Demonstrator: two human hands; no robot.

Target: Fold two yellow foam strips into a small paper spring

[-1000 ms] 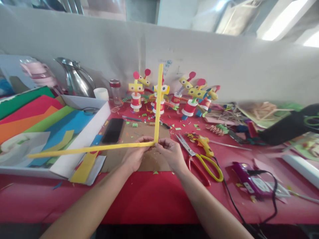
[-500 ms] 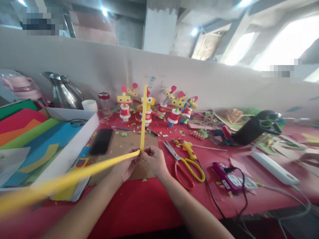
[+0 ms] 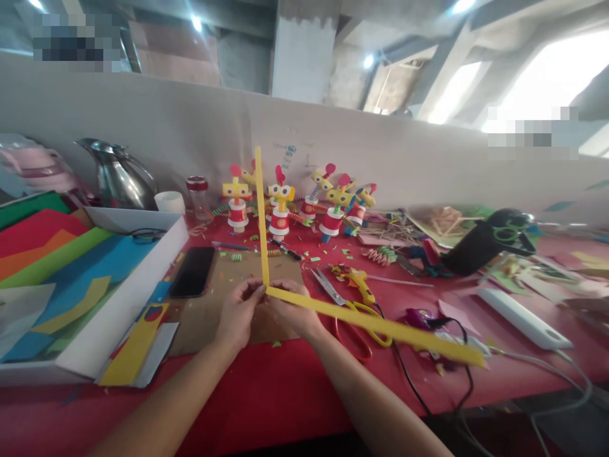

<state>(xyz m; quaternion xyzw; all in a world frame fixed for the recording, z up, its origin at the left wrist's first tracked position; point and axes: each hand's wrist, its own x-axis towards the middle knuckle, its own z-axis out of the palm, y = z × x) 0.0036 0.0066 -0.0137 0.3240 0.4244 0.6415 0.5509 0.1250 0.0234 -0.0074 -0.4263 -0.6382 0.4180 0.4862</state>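
Flat yellow paper strips (image 3: 262, 235): loose one flipped left to right.
Left hand (image 3: 236, 313), right hand (image 3: 295, 311) pinch corner; one fold apparently made.

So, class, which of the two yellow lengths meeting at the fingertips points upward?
The upright length, rising from between the left hand and right hand; the other length slants down rightward, crossing in front of the scissors.
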